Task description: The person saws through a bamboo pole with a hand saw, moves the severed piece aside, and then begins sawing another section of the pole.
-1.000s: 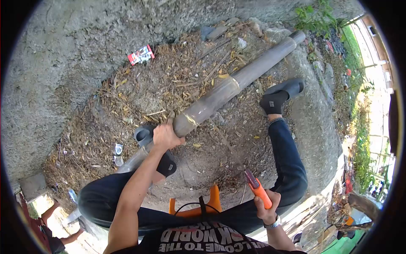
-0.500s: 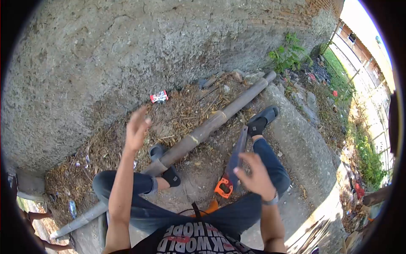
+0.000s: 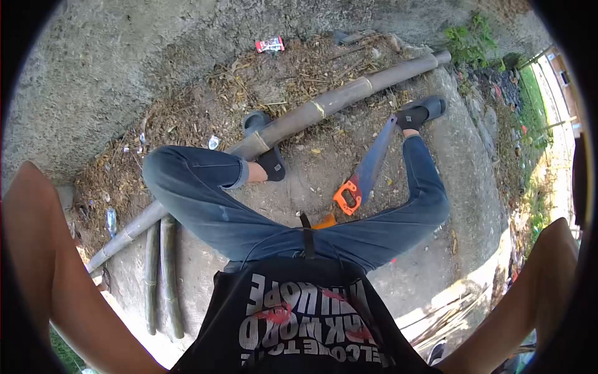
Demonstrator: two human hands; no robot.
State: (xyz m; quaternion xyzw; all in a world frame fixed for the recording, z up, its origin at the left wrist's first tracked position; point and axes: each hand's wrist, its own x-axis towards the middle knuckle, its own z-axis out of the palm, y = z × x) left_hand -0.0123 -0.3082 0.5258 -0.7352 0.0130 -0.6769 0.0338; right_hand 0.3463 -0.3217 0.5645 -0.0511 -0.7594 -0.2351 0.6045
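Observation:
Neither of my hands shows; both lie outside the picture. My bent left arm [image 3: 81, 287] rises along the left edge, and my bent right arm [image 3: 523, 299] along the right edge. On the ground between my legs lies a handsaw with an orange handle [image 3: 347, 198] and a bare metal blade [image 3: 375, 156], its tip beside my right shoe [image 3: 430, 109]. A long bamboo pole [image 3: 342, 96] runs diagonally across the ground and passes under my left leg. My left foot [image 3: 271, 164] is against the pole.
A rough wall [image 3: 124, 75] rises ahead. Two shorter bamboo pieces [image 3: 168, 274] lie at the lower left. A red and white wrapper [image 3: 270, 45] is near the wall, and a plastic bottle [image 3: 111, 221] lies at the left. A green plant [image 3: 473, 43] grows at the upper right.
Both hands, seen over my legs with fingers apart, have moved up and outward out of view. My view has tilted down, showing more of my shirt. The saw stays on the ground.

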